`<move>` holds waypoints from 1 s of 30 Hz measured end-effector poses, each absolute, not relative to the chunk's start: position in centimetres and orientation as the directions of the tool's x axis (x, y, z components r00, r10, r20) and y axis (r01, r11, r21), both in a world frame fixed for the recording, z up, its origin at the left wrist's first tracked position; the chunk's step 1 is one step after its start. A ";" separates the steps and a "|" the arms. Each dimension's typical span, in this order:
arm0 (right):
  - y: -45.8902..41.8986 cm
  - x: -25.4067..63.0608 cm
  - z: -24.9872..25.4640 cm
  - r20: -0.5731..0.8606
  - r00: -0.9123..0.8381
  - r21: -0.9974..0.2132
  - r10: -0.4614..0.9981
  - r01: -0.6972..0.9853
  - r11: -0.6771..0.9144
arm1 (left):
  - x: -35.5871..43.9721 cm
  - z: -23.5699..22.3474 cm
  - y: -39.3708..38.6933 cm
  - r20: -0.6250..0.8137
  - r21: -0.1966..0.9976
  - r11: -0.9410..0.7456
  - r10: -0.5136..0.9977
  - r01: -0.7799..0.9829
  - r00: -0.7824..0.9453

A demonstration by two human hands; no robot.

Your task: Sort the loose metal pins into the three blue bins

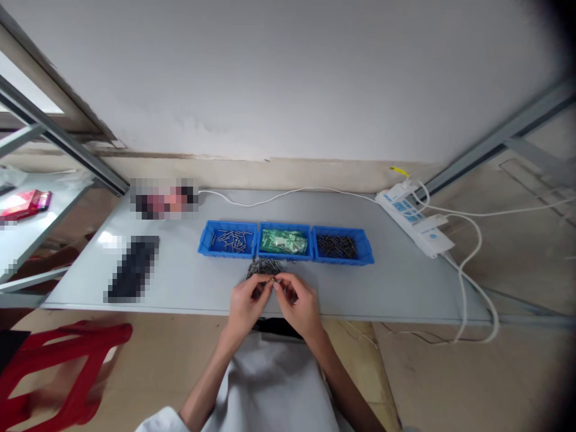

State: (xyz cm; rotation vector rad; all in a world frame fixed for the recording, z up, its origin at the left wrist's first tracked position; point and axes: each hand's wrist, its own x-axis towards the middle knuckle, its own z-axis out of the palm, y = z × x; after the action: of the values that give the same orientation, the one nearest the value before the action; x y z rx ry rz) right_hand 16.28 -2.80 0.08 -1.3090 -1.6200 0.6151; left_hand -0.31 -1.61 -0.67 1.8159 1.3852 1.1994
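Observation:
My left hand (248, 300) and my right hand (299, 302) meet fingertip to fingertip above the front part of the grey table. Both are closed in a pinch on a tiny metallic piece (272, 280), mostly covered by the fingers and too small to name. Just beyond them lies a loose pile of thin metal pins or screws (265, 267). Behind it stand three blue bins in a row. The left bin (204, 241) holds scattered silvery pins, the middle bin (284, 226) green-tinted plastic packets, and the right bin (366, 246) darker pins or screws.
A white power strip (409, 219) with plugs and cables sits at the table's right end. A thin white cable (288, 193) runs along the back. Blurred-out items (132, 267) lie at the left. A red stool (76, 360) stands below left, and metal frame posts flank the table (180, 288).

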 end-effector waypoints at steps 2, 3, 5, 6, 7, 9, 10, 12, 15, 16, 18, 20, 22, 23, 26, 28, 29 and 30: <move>-2.8 16.3 0.1 0.339 -0.004 -0.829 0.941 0.472 0.300 | -0.3 -0.8 -1.6 0.313 0.837 -0.307 0.948 0.453 0.064; -2.8 16.3 0.2 0.336 -0.008 -0.829 0.942 0.473 0.299 | -0.3 -0.8 -1.6 0.314 0.838 -0.305 0.948 0.452 0.057; -2.8 16.2 0.3 0.330 -0.017 -0.828 0.944 0.474 0.299 | -0.3 -0.8 -1.6 0.318 0.846 -0.304 0.947 0.438 0.044; -2.8 16.2 0.4 0.328 -0.018 -0.831 0.945 0.469 0.298 | -0.3 -0.7 -1.5 0.316 0.853 -0.301 0.948 0.426 0.037; -2.8 16.2 0.5 0.326 -0.012 -0.837 0.945 0.461 0.294 | -0.2 -0.6 -1.5 0.314 0.862 -0.296 0.949 0.412 0.024; -2.7 16.0 0.7 0.330 0.032 -0.855 0.943 0.433 0.284 | -0.1 -0.1 -1.2 0.311 0.880 -0.283 0.950 0.381 -0.015; -2.7 15.9 0.9 0.337 0.062 -0.866 0.939 0.412 0.283 | 0.0 0.3 -0.9 0.315 0.886 -0.279 0.948 0.371 -0.039; -2.3 15.5 1.3 0.366 0.117 -0.883 0.923 0.356 0.305 | 0.3 1.1 -0.4 0.338 0.890 -0.291 0.938 0.352 -0.078; -1.4 14.7 2.3 0.421 0.183 -0.891 0.888 0.267 0.367 | 1.0 2.0 0.4 0.386 0.892 -0.337 0.915 0.301 -0.119; -1.1 14.4 2.5 0.428 0.207 -0.894 0.880 0.243 0.378 | 1.2 2.1 0.6 0.396 0.894 -0.350 0.909 0.281 -0.130; -0.7 14.0 2.5 0.427 0.244 -0.900 0.871 0.204 0.384 | 1.5 1.8 0.5 0.400 0.900 -0.357 0.905 0.251 -0.145; -0.9 13.7 2.0 0.424 0.250 -0.903 0.870 0.190 0.385 | 1.5 1.1 0.0 0.390 0.906 -0.347 0.906 0.242 -0.166; -1.4 13.8 1.1 0.418 0.216 -0.904 0.882 0.198 0.380 | 1.4 0.4 -0.6 0.388 0.906 -0.341 0.905 0.251 -0.173; -1.7 13.9 0.7 0.416 0.202 -0.904 0.887 0.202 0.378 | 1.3 0.1 -0.8 0.401 0.900 -0.354 0.901 0.253 -0.165; -2.4 14.5 0.1 0.421 0.187 -0.897 0.888 0.230 0.377 | 1.3 -0.2 -1.2 0.442 0.873 -0.400 0.890 0.279 -0.110; -2.3 14.9 0.3 0.436 0.180 -0.887 0.882 0.252 0.387 | 1.3 -0.3 -1.1 0.451 0.859 -0.410 0.890 0.305 -0.073; -2.2 15.0 0.5 0.446 0.174 -0.881 0.878 0.261 0.396 | 1.3 -0.3 -1.0 0.452 0.854 -0.412 0.890 0.316 -0.060; -2.0 15.1 0.6 0.456 0.169 -0.874 0.874 0.267 0.405 | 1.3 -0.3 -0.9 0.454 0.850 -0.414 0.890 0.325 -0.053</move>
State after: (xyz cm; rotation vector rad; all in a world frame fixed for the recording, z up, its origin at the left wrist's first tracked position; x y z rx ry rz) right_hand 15.10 -1.97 0.62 -1.1202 -1.3755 0.5937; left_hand 1.31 -0.91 -0.27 1.7308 1.2906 1.4848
